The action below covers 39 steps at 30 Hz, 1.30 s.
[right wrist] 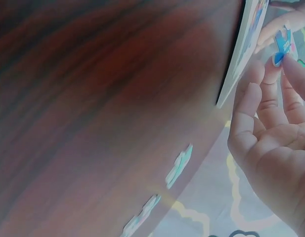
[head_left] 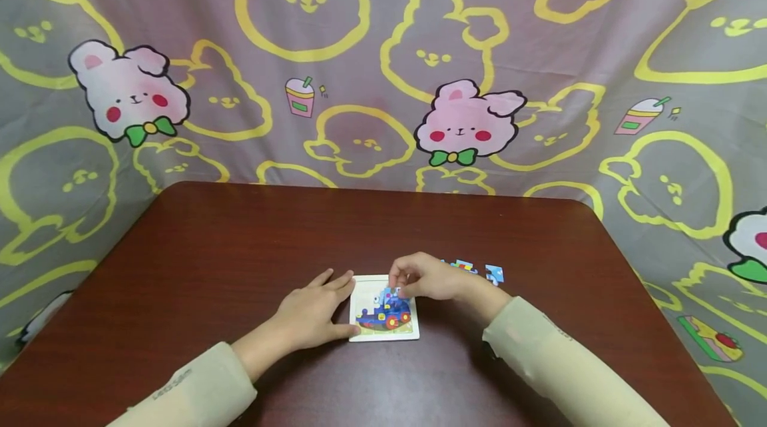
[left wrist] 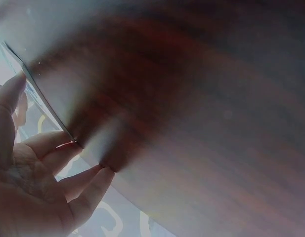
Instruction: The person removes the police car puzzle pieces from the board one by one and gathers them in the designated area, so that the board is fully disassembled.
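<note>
A small jigsaw board (head_left: 385, 338) with a white frame lies flat on the table, its lower part filled with a picture of a blue train with red wheels. My left hand (head_left: 311, 314) rests at the board's left side, fingers spread and thumb touching the lower-left edge. In the left wrist view, the thumb and fingertips meet the board's edge and the tabletop. Above the train picture my right hand (head_left: 434, 278) pinches a blue puzzle piece (right wrist: 284, 43) between thumb and finger. Whether that piece touches the board cannot be told.
Several loose puzzle pieces (head_left: 494, 273) lie on the table beyond the right forearm, partly hidden by it. The brown wooden table (head_left: 263, 234) has rounded far corners. Behind it hangs a grey curtain (head_left: 353, 80) with cartoon animals.
</note>
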Each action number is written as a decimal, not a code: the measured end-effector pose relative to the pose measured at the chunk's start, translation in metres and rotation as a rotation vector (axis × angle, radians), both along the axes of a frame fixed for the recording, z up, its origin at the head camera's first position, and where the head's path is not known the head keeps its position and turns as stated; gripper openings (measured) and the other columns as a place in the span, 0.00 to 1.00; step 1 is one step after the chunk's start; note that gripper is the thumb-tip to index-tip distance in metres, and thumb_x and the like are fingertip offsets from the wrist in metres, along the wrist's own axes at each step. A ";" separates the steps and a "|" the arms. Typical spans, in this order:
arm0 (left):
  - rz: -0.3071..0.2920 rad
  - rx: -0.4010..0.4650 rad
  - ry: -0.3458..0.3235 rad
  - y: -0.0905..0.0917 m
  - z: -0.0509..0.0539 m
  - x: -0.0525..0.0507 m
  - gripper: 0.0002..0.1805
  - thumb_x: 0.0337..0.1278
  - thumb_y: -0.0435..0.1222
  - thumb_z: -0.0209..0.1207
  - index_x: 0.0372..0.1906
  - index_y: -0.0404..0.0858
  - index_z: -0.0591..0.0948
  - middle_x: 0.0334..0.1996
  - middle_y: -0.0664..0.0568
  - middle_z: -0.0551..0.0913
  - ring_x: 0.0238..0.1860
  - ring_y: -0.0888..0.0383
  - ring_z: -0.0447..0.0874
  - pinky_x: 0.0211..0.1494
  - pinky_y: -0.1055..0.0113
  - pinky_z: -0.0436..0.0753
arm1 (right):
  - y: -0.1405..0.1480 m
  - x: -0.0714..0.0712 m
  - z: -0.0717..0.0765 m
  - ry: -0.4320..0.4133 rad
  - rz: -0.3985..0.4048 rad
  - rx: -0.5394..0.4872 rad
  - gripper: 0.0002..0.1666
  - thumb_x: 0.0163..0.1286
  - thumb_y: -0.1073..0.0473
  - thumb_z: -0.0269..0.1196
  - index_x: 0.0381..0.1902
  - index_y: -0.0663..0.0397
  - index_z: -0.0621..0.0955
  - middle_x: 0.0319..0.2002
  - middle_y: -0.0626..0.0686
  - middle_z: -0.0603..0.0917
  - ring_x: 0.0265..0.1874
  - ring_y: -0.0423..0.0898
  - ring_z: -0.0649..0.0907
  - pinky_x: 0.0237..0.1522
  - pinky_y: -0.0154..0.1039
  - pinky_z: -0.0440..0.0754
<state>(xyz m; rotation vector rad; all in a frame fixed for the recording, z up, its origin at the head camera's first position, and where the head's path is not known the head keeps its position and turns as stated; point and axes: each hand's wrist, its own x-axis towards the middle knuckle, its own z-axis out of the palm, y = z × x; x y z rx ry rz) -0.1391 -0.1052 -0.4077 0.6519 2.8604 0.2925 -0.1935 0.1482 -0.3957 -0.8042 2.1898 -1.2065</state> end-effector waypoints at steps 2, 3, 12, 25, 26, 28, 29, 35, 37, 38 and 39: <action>0.003 0.002 -0.001 -0.001 0.000 0.000 0.47 0.49 0.64 0.66 0.72 0.44 0.70 0.75 0.55 0.66 0.76 0.42 0.60 0.57 0.36 0.77 | 0.004 0.000 0.000 0.000 -0.003 -0.001 0.05 0.65 0.72 0.63 0.38 0.62 0.81 0.28 0.47 0.77 0.28 0.41 0.75 0.34 0.31 0.73; 0.004 0.004 -0.001 -0.001 -0.001 0.000 0.47 0.49 0.64 0.66 0.72 0.44 0.70 0.75 0.55 0.66 0.76 0.42 0.61 0.57 0.36 0.77 | 0.006 -0.001 0.001 0.000 -0.005 -0.002 0.05 0.65 0.72 0.63 0.38 0.62 0.81 0.27 0.47 0.77 0.28 0.40 0.75 0.34 0.31 0.74; 0.002 0.018 0.000 0.000 -0.001 0.002 0.47 0.50 0.62 0.67 0.72 0.42 0.70 0.75 0.54 0.65 0.76 0.42 0.60 0.57 0.35 0.76 | 0.032 -0.001 0.004 0.024 -0.048 0.015 0.03 0.66 0.69 0.64 0.38 0.61 0.81 0.28 0.48 0.78 0.30 0.42 0.75 0.35 0.33 0.75; -0.004 0.012 0.004 -0.001 0.000 0.001 0.48 0.50 0.63 0.66 0.72 0.43 0.70 0.75 0.55 0.65 0.76 0.43 0.60 0.55 0.34 0.76 | 0.069 -0.001 0.007 0.018 -0.128 0.049 0.04 0.66 0.68 0.65 0.39 0.63 0.81 0.29 0.51 0.80 0.32 0.45 0.77 0.36 0.35 0.78; -0.005 0.011 0.006 0.000 0.000 0.001 0.48 0.50 0.63 0.66 0.72 0.43 0.70 0.75 0.55 0.66 0.76 0.43 0.60 0.55 0.34 0.76 | 0.072 -0.001 0.007 0.021 -0.130 0.054 0.04 0.66 0.68 0.64 0.39 0.62 0.81 0.30 0.51 0.80 0.32 0.45 0.77 0.36 0.35 0.78; -0.004 0.012 0.007 0.000 0.001 0.001 0.48 0.50 0.63 0.66 0.72 0.43 0.70 0.75 0.55 0.66 0.76 0.43 0.60 0.55 0.34 0.77 | 0.076 0.000 0.008 0.027 -0.136 0.064 0.04 0.66 0.68 0.64 0.39 0.62 0.81 0.29 0.52 0.79 0.31 0.45 0.77 0.36 0.35 0.78; -0.004 0.011 0.007 0.000 0.001 0.000 0.48 0.50 0.63 0.66 0.72 0.43 0.70 0.75 0.55 0.66 0.76 0.43 0.60 0.55 0.34 0.77 | 0.078 0.000 0.007 0.033 -0.137 0.070 0.04 0.66 0.68 0.64 0.38 0.62 0.81 0.29 0.51 0.79 0.31 0.44 0.77 0.35 0.35 0.77; 0.000 0.009 0.003 0.000 0.001 0.000 0.48 0.50 0.63 0.66 0.72 0.43 0.70 0.75 0.55 0.65 0.76 0.43 0.60 0.56 0.34 0.77 | 0.085 0.002 0.003 0.034 -0.138 0.090 0.03 0.66 0.68 0.65 0.37 0.62 0.81 0.28 0.51 0.79 0.30 0.43 0.76 0.34 0.34 0.77; 0.002 0.007 -0.001 0.000 0.001 0.001 0.48 0.50 0.63 0.66 0.73 0.43 0.70 0.75 0.55 0.65 0.76 0.43 0.60 0.56 0.34 0.76 | 0.086 0.002 0.002 0.036 -0.130 0.088 0.03 0.65 0.69 0.65 0.37 0.63 0.81 0.28 0.51 0.79 0.30 0.42 0.76 0.33 0.34 0.77; 0.003 0.006 -0.003 0.000 0.001 0.001 0.48 0.50 0.63 0.66 0.73 0.43 0.70 0.75 0.55 0.65 0.77 0.43 0.60 0.56 0.34 0.76 | 0.086 0.002 0.001 0.039 -0.123 0.083 0.03 0.65 0.69 0.65 0.37 0.63 0.81 0.27 0.52 0.79 0.30 0.42 0.76 0.33 0.33 0.76; 0.005 0.006 -0.007 0.000 0.001 0.001 0.47 0.50 0.63 0.66 0.73 0.43 0.70 0.75 0.55 0.65 0.77 0.43 0.59 0.56 0.33 0.76 | 0.086 0.003 0.000 0.043 -0.117 0.080 0.03 0.65 0.70 0.65 0.37 0.64 0.81 0.27 0.52 0.80 0.29 0.42 0.76 0.33 0.33 0.76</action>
